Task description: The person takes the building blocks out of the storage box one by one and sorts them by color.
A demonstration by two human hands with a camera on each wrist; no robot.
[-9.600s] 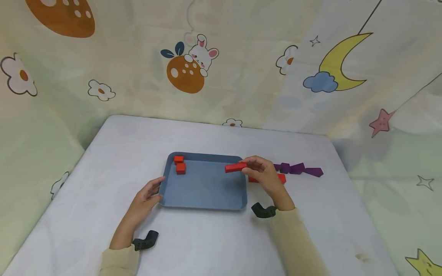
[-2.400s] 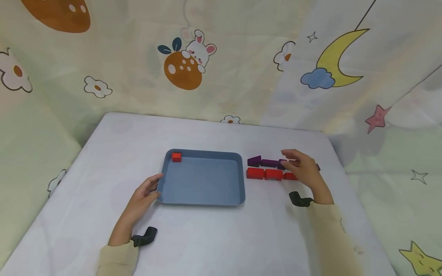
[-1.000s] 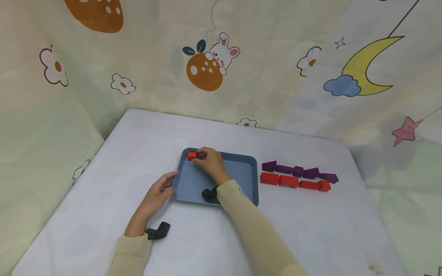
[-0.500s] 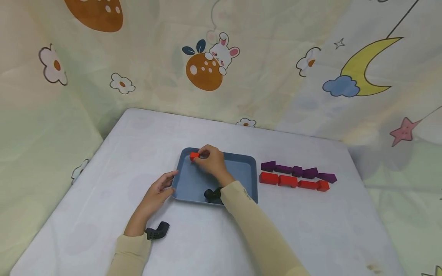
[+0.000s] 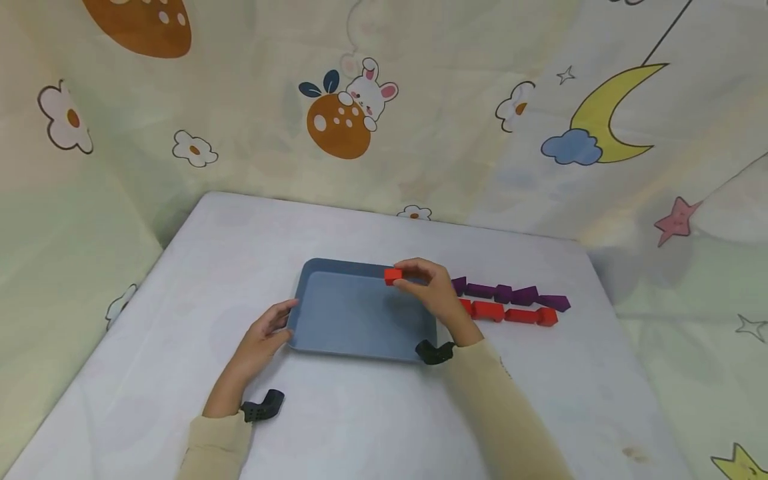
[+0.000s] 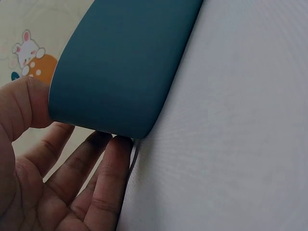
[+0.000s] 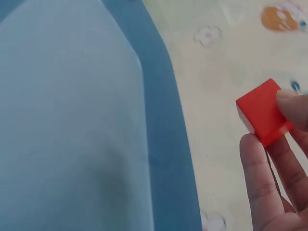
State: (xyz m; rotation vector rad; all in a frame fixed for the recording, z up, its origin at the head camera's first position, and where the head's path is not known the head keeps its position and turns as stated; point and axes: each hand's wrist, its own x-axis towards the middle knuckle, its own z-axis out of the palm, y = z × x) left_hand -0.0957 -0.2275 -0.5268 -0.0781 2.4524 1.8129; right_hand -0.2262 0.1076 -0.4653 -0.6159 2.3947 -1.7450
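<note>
My right hand pinches a small red block between thumb and fingertips, above the right part of the blue-grey tray. The right wrist view shows the red block's square face, partly covered by the thumb. At the tray's left edge, my left hand rests with thumb and fingers apart, touching the rim. Close up in the left wrist view, the left hand's fingers lie against the tray's outer wall. Right of the tray lies a row of red blocks, its near end partly hidden by my right hand.
A row of purple blocks runs just behind the red row. The white-covered table has a patterned cloth backdrop behind it. A black wrist camera sits by the tray's lower right corner.
The last red block has left the tray's far left corner, carried rightward in my right hand. Earlier, other red blocks went from tray to red row. The left hand stays at the rim.
</note>
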